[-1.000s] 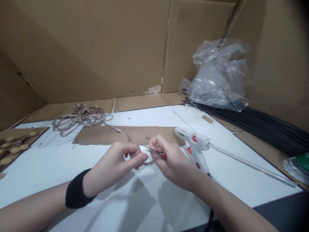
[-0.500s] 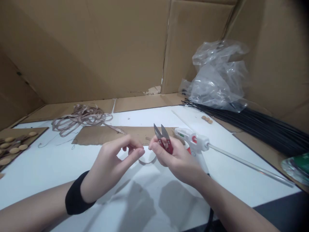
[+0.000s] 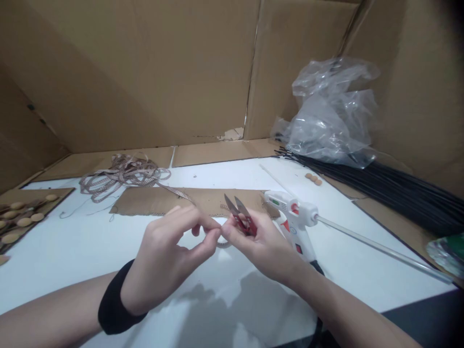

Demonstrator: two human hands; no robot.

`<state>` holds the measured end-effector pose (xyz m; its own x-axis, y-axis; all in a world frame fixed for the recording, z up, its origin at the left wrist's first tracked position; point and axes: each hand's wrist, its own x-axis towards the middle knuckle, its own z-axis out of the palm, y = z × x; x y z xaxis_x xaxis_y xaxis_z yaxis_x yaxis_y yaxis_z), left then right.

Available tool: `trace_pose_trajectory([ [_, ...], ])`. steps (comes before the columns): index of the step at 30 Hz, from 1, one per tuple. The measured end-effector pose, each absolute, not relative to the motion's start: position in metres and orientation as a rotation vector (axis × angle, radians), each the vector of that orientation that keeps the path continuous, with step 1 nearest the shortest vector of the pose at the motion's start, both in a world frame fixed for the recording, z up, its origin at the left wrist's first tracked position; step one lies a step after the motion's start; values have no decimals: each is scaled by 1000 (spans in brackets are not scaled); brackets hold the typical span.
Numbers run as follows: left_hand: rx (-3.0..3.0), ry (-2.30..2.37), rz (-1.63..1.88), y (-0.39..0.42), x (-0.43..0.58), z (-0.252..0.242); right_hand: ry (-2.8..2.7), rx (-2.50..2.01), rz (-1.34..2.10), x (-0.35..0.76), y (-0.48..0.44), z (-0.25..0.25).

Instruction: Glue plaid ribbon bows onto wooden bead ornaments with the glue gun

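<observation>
My left hand [image 3: 170, 251] is closed in a pinch on one end of a short piece of checked ribbon [image 3: 225, 244], over the white table [image 3: 72, 246]. My right hand [image 3: 259, 244] is closed round small red-handled thread snips [image 3: 241, 217], blades apart and pointing up and away, while its fingertips meet the left hand's at the ribbon. Most of the ribbon piece is hidden behind the fingers. A black band is on my left wrist.
A white glue gun [image 3: 295, 220] with a clear stick lies just right of my right hand. A cardboard strip [image 3: 155, 202] and a heap of checked ribbon [image 3: 123, 174] lie behind. Black rods [image 3: 398, 186], a plastic bag [image 3: 329, 116] and round discs [image 3: 21, 220] line the sides.
The snips went from lying low across the ribbon to standing blades-up in my right hand. Both hands have come closer, fingertips now touching at the ribbon piece.
</observation>
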<state>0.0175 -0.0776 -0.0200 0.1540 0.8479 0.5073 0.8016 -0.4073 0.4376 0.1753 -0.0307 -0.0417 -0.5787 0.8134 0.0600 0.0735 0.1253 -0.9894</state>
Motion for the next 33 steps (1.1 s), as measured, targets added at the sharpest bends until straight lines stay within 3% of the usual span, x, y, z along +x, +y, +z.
trace_pose_trajectory([
  [12, 2331, 1429, 1015, -80, 19, -26, -1511, -786, 1774, 175, -27, -39],
  [17, 2299, 1566, 1084, -76, 19, -29, -1469, -721, 1847, 173, -28, -41],
  [26, 2296, 1658, 1234, -76, 21, -29, -1494, -765, 1785, 170, -30, -45],
  [33, 2265, 1756, 1171, -78, 22, -28, -1674, -881, 1472, 169, -33, -50],
])
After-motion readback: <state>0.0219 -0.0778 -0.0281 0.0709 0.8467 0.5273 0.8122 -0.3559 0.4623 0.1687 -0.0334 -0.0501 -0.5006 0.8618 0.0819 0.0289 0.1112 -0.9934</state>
